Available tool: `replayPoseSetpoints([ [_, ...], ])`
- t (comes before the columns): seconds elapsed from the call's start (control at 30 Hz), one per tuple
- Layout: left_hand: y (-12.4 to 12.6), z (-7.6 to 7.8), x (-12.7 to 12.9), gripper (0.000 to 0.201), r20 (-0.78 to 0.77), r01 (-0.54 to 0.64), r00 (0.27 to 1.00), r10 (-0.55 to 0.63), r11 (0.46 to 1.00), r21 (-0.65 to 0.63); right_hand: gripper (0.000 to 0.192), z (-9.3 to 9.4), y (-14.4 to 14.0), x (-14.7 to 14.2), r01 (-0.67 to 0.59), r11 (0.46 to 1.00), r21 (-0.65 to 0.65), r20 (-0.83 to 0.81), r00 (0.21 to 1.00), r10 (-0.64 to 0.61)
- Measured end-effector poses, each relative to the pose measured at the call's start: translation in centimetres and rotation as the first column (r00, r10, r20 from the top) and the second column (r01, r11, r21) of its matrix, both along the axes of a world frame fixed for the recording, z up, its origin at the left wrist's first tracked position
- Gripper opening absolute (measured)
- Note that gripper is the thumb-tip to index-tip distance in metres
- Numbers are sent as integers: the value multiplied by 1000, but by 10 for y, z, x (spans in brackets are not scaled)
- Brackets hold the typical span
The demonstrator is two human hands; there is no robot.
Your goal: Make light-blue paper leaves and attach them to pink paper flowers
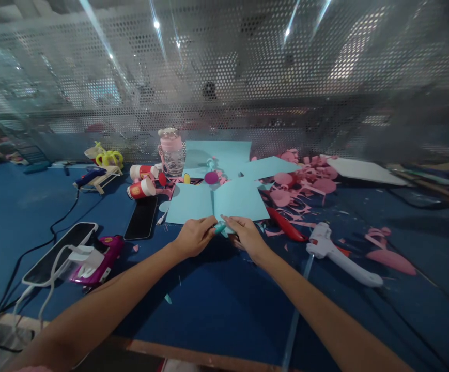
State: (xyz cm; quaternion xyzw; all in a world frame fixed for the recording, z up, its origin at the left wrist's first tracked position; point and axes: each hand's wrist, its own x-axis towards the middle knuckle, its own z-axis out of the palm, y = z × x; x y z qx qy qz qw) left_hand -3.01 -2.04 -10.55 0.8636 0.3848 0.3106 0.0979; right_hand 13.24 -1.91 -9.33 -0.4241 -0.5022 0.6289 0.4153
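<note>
Left grip (195,235): pinches a small teal piece (220,228)
Teal piece: between both hands, at the light-blue paper (240,201) edge
Right grip (245,233): fingers closed on the same piece
Farther right: white glue gun (338,253) lying on the worktop (216,305)

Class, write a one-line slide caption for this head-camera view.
Both hands, left hand and right hand, pinch a small teal piece beside light blue paper sheets.
</note>
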Motion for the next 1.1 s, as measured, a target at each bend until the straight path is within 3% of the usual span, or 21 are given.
replayPoseSetpoints([
  [0.2,-1,-2,-3,47,-27,-34,999,42,966,256,39,0,-1,-2,-77,995,-58,-37,996,75],
  [0.33,-3,0,-1,50,-114,-76,987,112,956,283,42,-2,-2,-6,-59,993,-102,-14,998,58],
  [0.5,-1,-1,3,32,-339,-64,924,178,945,321,43,-6,-3,-6,5,999,-54,-17,1000,-6],
  [0.63,2,-2,0,27,-333,-68,920,206,922,382,42,-3,-2,-3,-14,999,-43,35,999,16],
  [0.7,2,-1,-1,34,-271,-37,950,152,921,389,40,-1,-1,-1,-37,999,-32,71,997,40],
  [0.83,-1,2,1,53,-12,54,999,-52,982,184,35,0,0,4,-71,986,150,230,973,35],
  [0.93,-1,2,7,43,176,53,984,-30,990,-128,27,-2,0,7,-123,918,376,408,912,-45],
  [1.0,2,1,10,33,289,85,957,16,939,-333,25,-3,-1,9,-162,863,478,484,869,-105],
  [1.1,9,-1,11,33,468,219,880,85,801,-557,23,-2,0,11,-216,812,542,535,834,-135],
])
